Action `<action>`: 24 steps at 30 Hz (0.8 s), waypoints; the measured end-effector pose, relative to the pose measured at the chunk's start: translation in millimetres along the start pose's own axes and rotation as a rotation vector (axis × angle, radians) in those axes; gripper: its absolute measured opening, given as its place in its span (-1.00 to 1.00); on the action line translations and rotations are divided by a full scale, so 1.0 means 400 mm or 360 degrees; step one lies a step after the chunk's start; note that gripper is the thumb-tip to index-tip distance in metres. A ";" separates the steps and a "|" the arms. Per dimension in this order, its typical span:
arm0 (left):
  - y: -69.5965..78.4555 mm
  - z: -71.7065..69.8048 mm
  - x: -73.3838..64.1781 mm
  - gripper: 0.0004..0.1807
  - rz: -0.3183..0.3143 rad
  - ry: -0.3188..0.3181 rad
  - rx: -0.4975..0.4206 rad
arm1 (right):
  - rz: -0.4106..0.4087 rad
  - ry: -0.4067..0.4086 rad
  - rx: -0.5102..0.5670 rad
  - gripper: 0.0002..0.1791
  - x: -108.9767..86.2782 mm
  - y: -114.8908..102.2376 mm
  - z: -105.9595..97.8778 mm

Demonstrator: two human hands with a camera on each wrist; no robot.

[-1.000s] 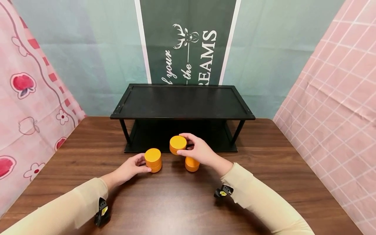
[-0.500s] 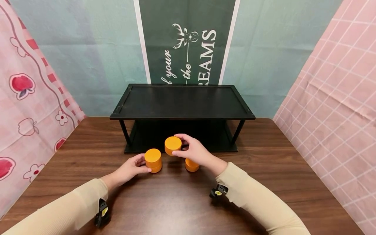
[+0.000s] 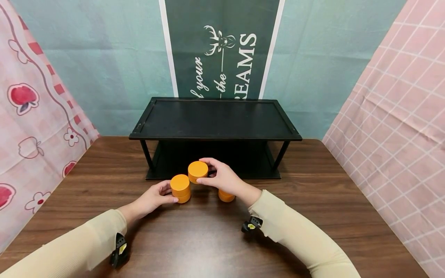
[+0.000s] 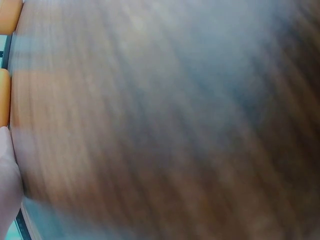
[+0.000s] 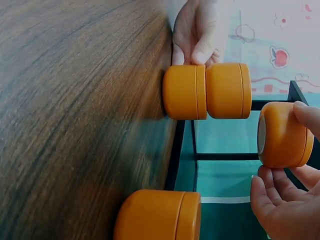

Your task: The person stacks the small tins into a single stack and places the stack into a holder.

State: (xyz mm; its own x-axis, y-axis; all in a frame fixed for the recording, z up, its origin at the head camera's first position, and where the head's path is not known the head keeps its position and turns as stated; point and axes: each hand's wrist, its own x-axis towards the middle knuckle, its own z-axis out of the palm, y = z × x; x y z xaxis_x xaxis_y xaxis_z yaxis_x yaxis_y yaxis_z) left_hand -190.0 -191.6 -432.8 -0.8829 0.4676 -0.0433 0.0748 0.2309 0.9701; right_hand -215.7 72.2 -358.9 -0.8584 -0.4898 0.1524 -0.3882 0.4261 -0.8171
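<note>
Two orange lidded jars stand stacked on the table, an upper jar (image 5: 229, 91) on a lower jar (image 5: 181, 93). My left hand (image 3: 154, 199) grips the stack from the left, its thumb (image 5: 202, 50) low against the lower jar. In my right hand (image 3: 224, 178) a third orange jar (image 5: 282, 135) is held between thumb and fingers, up in the air just right of the stack's top and slightly tilted. One more orange jar (image 5: 155, 215) stands on the table under the right hand, partly hidden in the head view. The left wrist view catches only edges of the jars.
Behind the jars stands a black two-tier rack (image 3: 215, 119), its lower shelf (image 3: 240, 162) close to the hands. The brown wooden table (image 3: 208, 239) reaches forward to a green curtain (image 3: 121, 58). Pink cloths hang at left (image 3: 41, 127) and right (image 3: 396, 100).
My right hand has carried its jar leftward, closer to the stack. The left hand and the stacked jars have stayed in place, as has the single jar on the table.
</note>
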 end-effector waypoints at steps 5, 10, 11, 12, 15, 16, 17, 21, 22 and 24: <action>0.002 0.001 0.000 -0.34 0.0000 -0.0009 -0.0007 | -0.0008 -0.0015 -0.0020 -0.35 0.004 -0.009 0.005; 0.001 0.000 0.002 -0.34 0.0006 -0.0009 -0.0008 | -0.0049 -0.0035 -0.0017 -0.37 0.011 -0.014 0.016; 0.000 -0.001 0.002 -0.34 0.0005 -0.0010 -0.0009 | -0.0055 -0.0042 -0.0017 -0.36 0.013 -0.015 0.019; 0.000 -0.001 0.003 -0.34 0.0004 -0.0012 -0.0008 | -0.0060 -0.0049 -0.0019 -0.36 0.015 -0.016 0.021; -0.001 -0.001 0.002 -0.33 -0.0011 -0.0015 -0.0011 | -0.0064 -0.0072 -0.0041 -0.35 0.019 -0.019 0.030; -0.001 -0.001 0.002 -0.33 -0.0015 -0.0016 -0.0013 | -0.0066 -0.0079 -0.0049 -0.35 0.020 -0.020 0.033; -0.001 -0.001 0.002 -0.33 -0.0019 -0.0017 -0.0017 | -0.0066 -0.0083 -0.0050 -0.35 0.021 -0.021 0.036; -0.001 0.000 0.003 -0.34 -0.0016 -0.0015 -0.0014 | -0.0066 -0.0091 -0.0055 -0.35 0.027 -0.023 0.045; 0.000 0.000 0.003 -0.34 -0.0011 -0.0019 -0.0012 | -0.0071 -0.0091 -0.0052 -0.36 0.028 -0.024 0.048; 0.001 -0.002 0.003 -0.35 -0.0001 -0.0020 -0.0003 | -0.0079 -0.0093 -0.0050 -0.35 0.032 -0.025 0.052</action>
State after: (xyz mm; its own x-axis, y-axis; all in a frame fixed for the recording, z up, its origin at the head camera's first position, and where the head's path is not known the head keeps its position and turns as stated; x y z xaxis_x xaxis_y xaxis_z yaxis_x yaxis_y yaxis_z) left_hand -191.3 -191.6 -432.3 -0.8772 0.4779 -0.0468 0.0732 0.2296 0.9705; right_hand -215.7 45.6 -360.3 -0.8170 -0.5544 0.1589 -0.4411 0.4234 -0.7913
